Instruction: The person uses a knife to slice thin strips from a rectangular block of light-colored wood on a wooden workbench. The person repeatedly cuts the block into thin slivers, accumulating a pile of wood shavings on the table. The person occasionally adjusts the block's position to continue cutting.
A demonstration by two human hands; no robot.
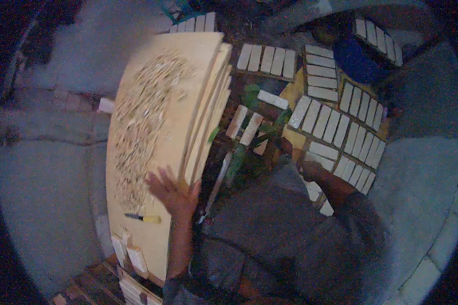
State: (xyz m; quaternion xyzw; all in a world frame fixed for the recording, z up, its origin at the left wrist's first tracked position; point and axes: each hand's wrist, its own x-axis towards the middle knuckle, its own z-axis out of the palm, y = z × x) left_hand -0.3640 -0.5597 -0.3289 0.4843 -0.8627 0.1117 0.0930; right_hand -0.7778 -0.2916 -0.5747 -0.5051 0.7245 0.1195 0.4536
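My left hand [173, 193] lies with its fingers spread at the near right edge of a stack of pale boards [191, 56]. Many small brown flakes or chips [147, 109] cover the top board. Near that hand, on the same board, is a small knife [143, 218] with a yellow handle and a dark blade. My right hand [310, 170] is curled beside the white-faced rectangular pieces [323, 151] on the right. What its fingers hold, if anything, is too dark to make out.
Rows of white rectangular pieces [318, 119] lie on trays at right; another row [267, 60] sits farther back. Loose pieces [252, 128] rest among green things in the middle. A blue round container [359, 61] stands far right. Two small blocks [136, 258] lie at the board's near end.
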